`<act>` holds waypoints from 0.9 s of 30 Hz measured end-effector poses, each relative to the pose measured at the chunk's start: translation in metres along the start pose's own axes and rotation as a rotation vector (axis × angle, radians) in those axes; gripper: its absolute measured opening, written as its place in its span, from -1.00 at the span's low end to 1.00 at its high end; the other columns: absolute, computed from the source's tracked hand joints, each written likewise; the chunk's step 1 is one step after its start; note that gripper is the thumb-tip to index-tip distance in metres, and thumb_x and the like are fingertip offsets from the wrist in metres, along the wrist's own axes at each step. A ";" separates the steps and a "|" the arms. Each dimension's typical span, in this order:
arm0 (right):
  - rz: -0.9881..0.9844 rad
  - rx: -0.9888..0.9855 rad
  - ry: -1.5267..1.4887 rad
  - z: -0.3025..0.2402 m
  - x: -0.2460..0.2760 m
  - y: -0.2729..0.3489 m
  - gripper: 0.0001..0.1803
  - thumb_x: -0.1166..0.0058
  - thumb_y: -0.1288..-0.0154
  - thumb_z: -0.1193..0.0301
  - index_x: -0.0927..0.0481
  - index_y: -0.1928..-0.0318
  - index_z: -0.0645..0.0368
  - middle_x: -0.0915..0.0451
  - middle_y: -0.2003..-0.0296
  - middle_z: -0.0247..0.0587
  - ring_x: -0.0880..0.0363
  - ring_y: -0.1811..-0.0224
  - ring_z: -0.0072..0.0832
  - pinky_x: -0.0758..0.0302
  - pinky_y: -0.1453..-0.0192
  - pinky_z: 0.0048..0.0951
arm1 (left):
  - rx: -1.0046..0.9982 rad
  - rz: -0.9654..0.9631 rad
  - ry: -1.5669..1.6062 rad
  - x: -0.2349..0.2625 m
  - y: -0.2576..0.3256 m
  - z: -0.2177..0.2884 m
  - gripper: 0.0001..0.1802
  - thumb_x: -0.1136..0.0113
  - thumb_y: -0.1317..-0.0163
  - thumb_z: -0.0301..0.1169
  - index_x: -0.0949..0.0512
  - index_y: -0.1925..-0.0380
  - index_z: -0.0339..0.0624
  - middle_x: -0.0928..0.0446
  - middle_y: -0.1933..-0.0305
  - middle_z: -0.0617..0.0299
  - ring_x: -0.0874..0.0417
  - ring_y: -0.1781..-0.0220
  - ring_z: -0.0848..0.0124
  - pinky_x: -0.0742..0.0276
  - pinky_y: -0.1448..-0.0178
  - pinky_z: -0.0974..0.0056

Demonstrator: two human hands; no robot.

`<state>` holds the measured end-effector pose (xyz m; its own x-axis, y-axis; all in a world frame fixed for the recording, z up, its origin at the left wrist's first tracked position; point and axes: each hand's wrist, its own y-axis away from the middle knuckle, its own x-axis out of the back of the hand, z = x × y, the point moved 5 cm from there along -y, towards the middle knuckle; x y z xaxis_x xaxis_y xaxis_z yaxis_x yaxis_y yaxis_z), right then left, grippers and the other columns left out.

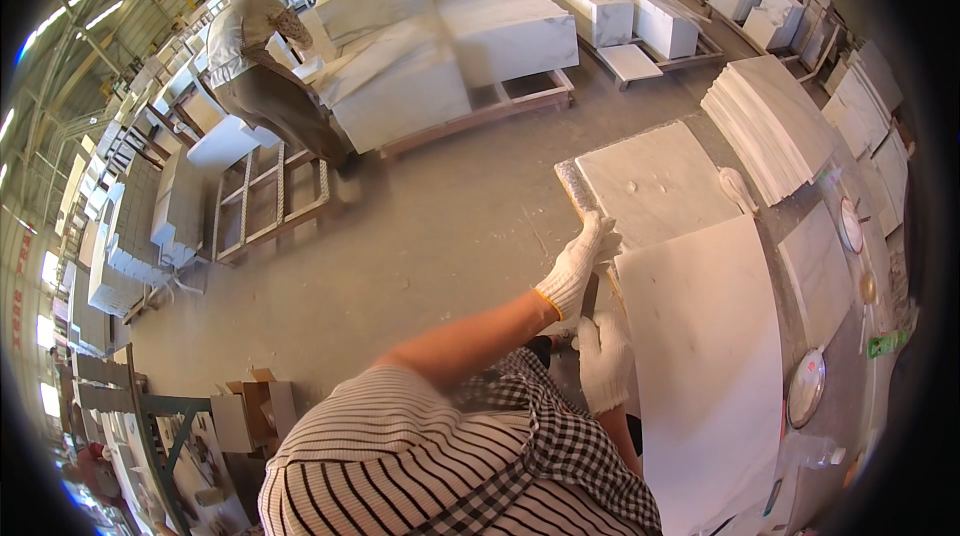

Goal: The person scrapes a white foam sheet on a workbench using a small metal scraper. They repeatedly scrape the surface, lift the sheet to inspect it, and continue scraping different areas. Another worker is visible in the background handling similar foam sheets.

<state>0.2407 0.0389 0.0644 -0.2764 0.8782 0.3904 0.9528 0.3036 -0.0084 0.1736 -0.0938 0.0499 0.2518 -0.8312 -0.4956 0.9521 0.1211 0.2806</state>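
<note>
My left hand [580, 261], in a white knit glove with a yellow cuff edge, reaches to where two pale marble slabs meet. Its bent fingers are closed at the corner of the near slab [705, 336], a large smooth white sheet. Just beyond lies the far slab [655, 181], with small chips on top and a rough, shiny left edge. Lower down, my right hand [605, 361], also gloved in white, is beside the near slab's left edge, its fingers partly stretched and apart. I see nothing held in it. A dark, narrow shape between the hands is unclear.
Thin stacked slabs [770, 126] stand right of the far slab. Round dishes [806, 388] and a clear bottle [815, 452] lie along the right. A person [265, 66] bends by large marble blocks [400, 76] at the back left, near a metal frame [270, 198]. A cardboard box [252, 414] sits lower left.
</note>
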 end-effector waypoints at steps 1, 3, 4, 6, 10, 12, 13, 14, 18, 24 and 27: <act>-0.010 0.022 0.042 0.003 -0.003 -0.004 -0.75 -0.05 -0.40 0.34 -0.60 0.29 0.31 -0.63 0.54 -0.04 -0.64 0.49 -0.35 -0.51 0.32 -0.34 | 0.026 -0.065 0.019 0.000 0.002 0.003 -0.02 0.30 -0.41 0.36 -0.06 -0.51 -0.24 -0.16 -0.51 -0.15 -0.16 -0.55 0.07 -0.10 -0.56 0.03; -0.022 -0.035 0.135 0.018 -0.009 -0.009 -0.76 -0.07 -0.36 0.34 -0.61 0.28 0.30 -0.64 0.53 -0.04 -0.66 0.48 -0.24 -0.52 0.31 -0.27 | 0.065 0.014 0.047 0.007 0.006 0.009 -0.06 0.30 -0.43 0.34 -0.09 -0.50 -0.21 -0.16 -0.52 -0.11 -0.15 -0.56 0.06 -0.09 -0.56 0.02; -0.031 -0.070 0.165 0.027 -0.012 -0.011 -0.77 -0.09 -0.35 0.34 -0.62 0.28 0.29 -0.65 0.53 -0.04 -0.66 0.47 -0.19 -0.52 0.30 -0.24 | 0.069 0.063 0.055 0.011 0.007 0.012 -0.07 0.29 -0.43 0.33 -0.11 -0.50 -0.19 -0.16 -0.53 -0.10 -0.14 -0.57 0.06 -0.09 -0.56 0.02; -0.054 -0.123 0.217 0.042 -0.017 -0.012 -0.77 -0.09 -0.34 0.33 -0.63 0.29 0.27 -0.65 0.53 -0.03 -0.67 0.48 -0.18 -0.53 0.31 -0.23 | 0.093 0.135 -0.002 0.017 0.009 0.017 -0.11 0.29 -0.44 0.32 -0.15 -0.49 -0.14 -0.15 -0.55 -0.05 -0.12 -0.58 0.07 -0.08 -0.56 0.00; -0.023 -0.165 0.256 0.055 -0.016 0.000 -0.76 -0.08 -0.36 0.30 -0.65 0.29 0.24 -0.65 0.54 -0.03 -0.67 0.48 -0.16 -0.53 0.33 -0.18 | 0.098 0.238 -0.133 0.030 0.010 0.018 -0.34 0.20 -0.52 0.08 -0.27 -0.43 -0.07 -0.21 -0.53 0.02 -0.17 -0.56 0.09 -0.11 -0.56 0.02; -0.047 -0.170 0.119 0.055 -0.017 0.005 -0.74 -0.07 -0.38 0.28 -0.65 0.26 0.22 -0.65 0.53 -0.03 -0.68 0.46 -0.14 -0.53 0.33 -0.15 | -0.002 0.203 -0.552 0.034 0.010 0.019 -0.46 0.18 -0.53 -0.11 -0.32 -0.39 -0.11 -0.28 -0.48 -0.02 -0.27 -0.51 0.08 -0.18 -0.53 0.05; -0.029 -0.206 0.052 0.057 -0.014 0.010 -0.74 -0.06 -0.39 0.26 -0.65 0.25 0.21 -0.66 0.52 -0.02 -0.68 0.46 -0.13 -0.54 0.32 -0.14 | -0.084 0.168 -0.736 0.031 0.010 0.018 -0.48 0.11 -0.50 -0.10 -0.39 -0.30 -0.16 -0.38 -0.34 -0.03 -0.38 -0.37 0.11 -0.27 -0.43 0.09; -0.050 -0.243 0.088 0.059 -0.013 0.013 -0.73 -0.06 -0.41 0.24 -0.65 0.20 0.19 -0.66 0.50 0.00 -0.69 0.41 -0.07 -0.55 0.29 -0.10 | -0.143 0.162 -0.811 0.032 0.009 0.016 -0.49 0.05 -0.48 -0.08 -0.46 -0.22 -0.21 -0.49 -0.20 -0.04 -0.48 -0.23 0.13 -0.36 -0.33 0.12; 0.098 -0.154 0.142 0.058 0.000 0.029 -0.68 -0.01 -0.43 0.19 -0.63 0.13 0.20 -0.67 0.40 0.07 -0.65 0.28 0.08 -0.52 0.17 0.02 | -0.264 0.160 -0.768 0.014 0.009 -0.003 -0.52 -0.11 -0.40 -0.11 -0.61 -0.04 -0.32 -0.69 0.05 -0.06 -0.70 -0.01 0.15 -0.54 -0.12 0.18; 0.152 -0.325 0.058 0.064 0.021 0.081 -0.71 -0.02 -0.44 0.22 -0.62 0.13 0.18 -0.68 0.36 0.02 -0.68 0.28 -0.11 -0.55 0.15 -0.20 | -0.419 -0.379 -1.951 -0.075 0.020 -0.038 -0.29 0.26 -0.51 0.00 -0.12 -0.48 -0.25 -0.04 -0.59 -0.06 0.05 -0.64 0.15 0.14 -0.65 0.09; 0.176 -0.439 -0.012 0.073 0.028 0.110 -0.69 -0.04 -0.44 0.22 -0.61 0.14 0.26 -0.69 0.34 -0.08 -0.68 0.28 -0.27 -0.54 0.17 -0.33 | -0.404 -0.600 -2.182 -0.111 0.011 -0.069 -0.18 0.37 -0.50 0.12 0.04 -0.53 -0.25 0.15 -0.65 0.00 0.25 -0.68 0.18 0.37 -0.69 0.06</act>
<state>0.3282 0.1234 0.0072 -0.1051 0.9074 0.4069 0.9477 -0.0326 0.3176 0.1684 0.0372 0.0519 -0.2114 0.0947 0.9728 0.8653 -0.4448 0.2313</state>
